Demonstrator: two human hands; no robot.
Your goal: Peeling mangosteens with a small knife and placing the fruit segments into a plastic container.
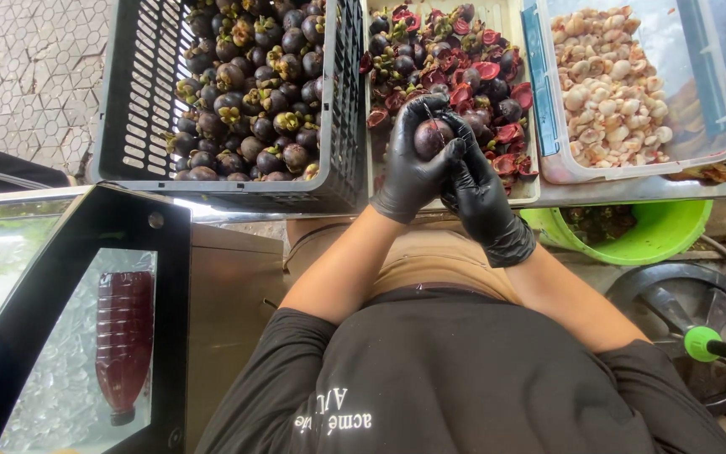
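1. Outdoor stall kind of setup: patterned paving off to the upper left, with a metal counter (649, 189) carrying a row of containers.
2. Both hands wear black gloves. The left hand (413, 164) has its fingers curled tight round a dark purple mangosteen (432, 137), and the right hand (481, 189) clamps on it from the other side.
3. The fruit sits right above the white tray (531, 181) full of split purple-red shells.
4. To the left there's a black crate (140, 126) loaded with whole mangosteens; to the right, a clear tub (720, 101) of white peeled segments.
5. Below, a green bucket (657, 235), plus a red bottle (123, 340) lying on ice behind glass.
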